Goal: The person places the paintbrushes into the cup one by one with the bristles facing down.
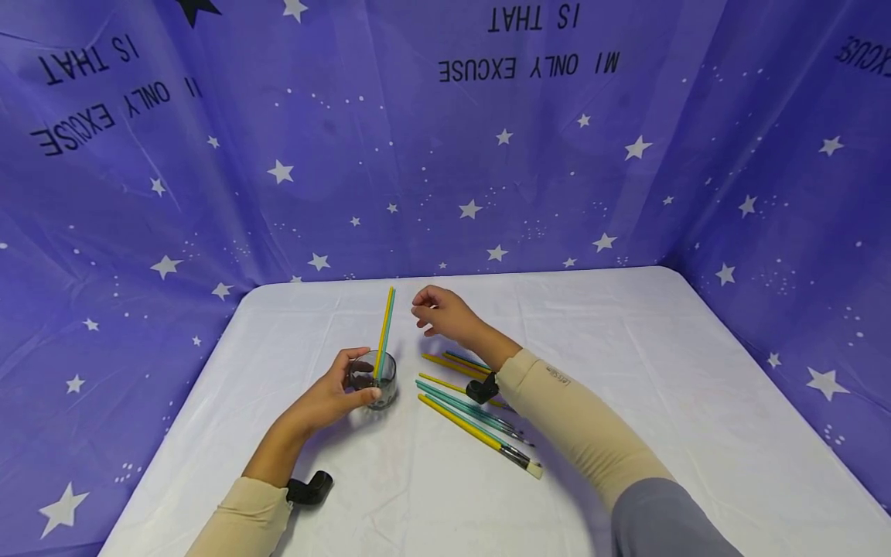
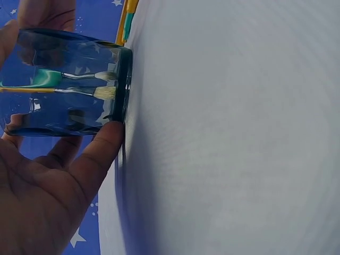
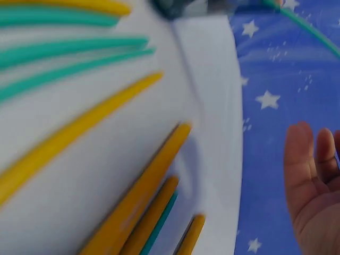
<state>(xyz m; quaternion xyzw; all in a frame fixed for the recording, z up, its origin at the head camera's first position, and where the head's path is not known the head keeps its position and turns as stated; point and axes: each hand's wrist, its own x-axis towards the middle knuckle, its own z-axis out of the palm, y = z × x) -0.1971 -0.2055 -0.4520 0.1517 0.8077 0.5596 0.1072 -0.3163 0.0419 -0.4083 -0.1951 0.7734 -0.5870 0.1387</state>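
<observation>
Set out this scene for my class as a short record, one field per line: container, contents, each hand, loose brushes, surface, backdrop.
Container: clear glass, upright
Contents: one yellow-handled brush and one green-handled brush, bristles down
Left hand: holds the glass
Right hand: raised, holding nothing
Loose brushes: yellow and green handles, right of the glass
Surface: white table
Backdrop: purple cloth with stars and lettering

Both arms extended forward, left hand [image 1: 334,398] gripping, right hand [image 1: 447,314] raised.
The left forearm [image 1: 240,514] angles inward, thumb and fingers parted in a curved grip. The right forearm [image 1: 578,422] runs diagonally inward, its hand farther forward, fingers loosely bent; their exact curl is uncertain, being cropped in the right wrist view.
</observation>
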